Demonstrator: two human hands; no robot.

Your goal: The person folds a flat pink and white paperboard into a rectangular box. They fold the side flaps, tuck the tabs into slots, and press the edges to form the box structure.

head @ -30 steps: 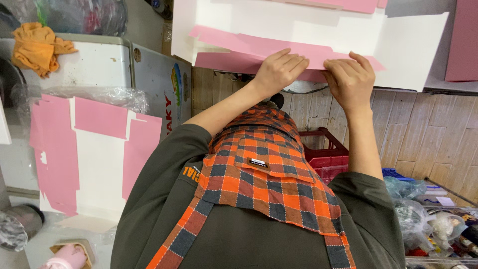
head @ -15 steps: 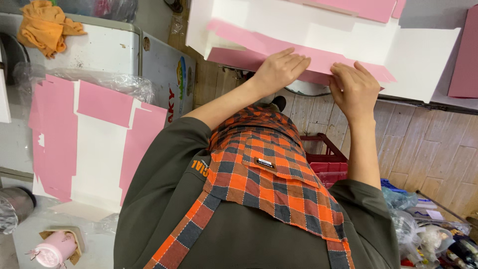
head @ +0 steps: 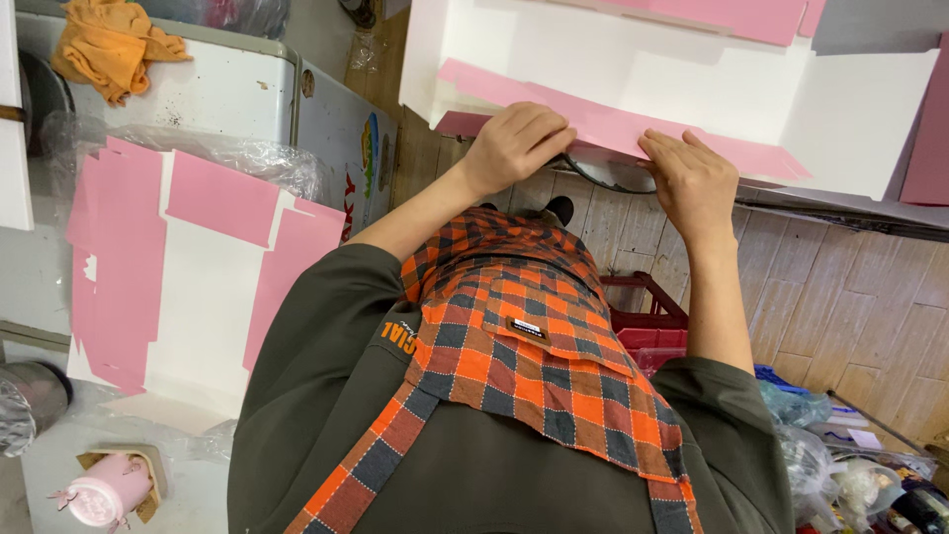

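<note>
Overhead, left hand, right hand pressing pink flap, box edge.

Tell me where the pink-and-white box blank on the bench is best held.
Probably along the folded pink flap at the near edge of the box blank, coming from the person's side: both the left hand and right hand already press there, and it overhangs the bench.

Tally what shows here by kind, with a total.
Hands pressing the box flap: 2, left hand, right hand
Pink-and-white cardboard box being folded: 1
Flat pink-and-white box blanks: 1 stack
Orange cloth: 1
Red crate: 1
Pink cup: 1
Total: 7
</note>
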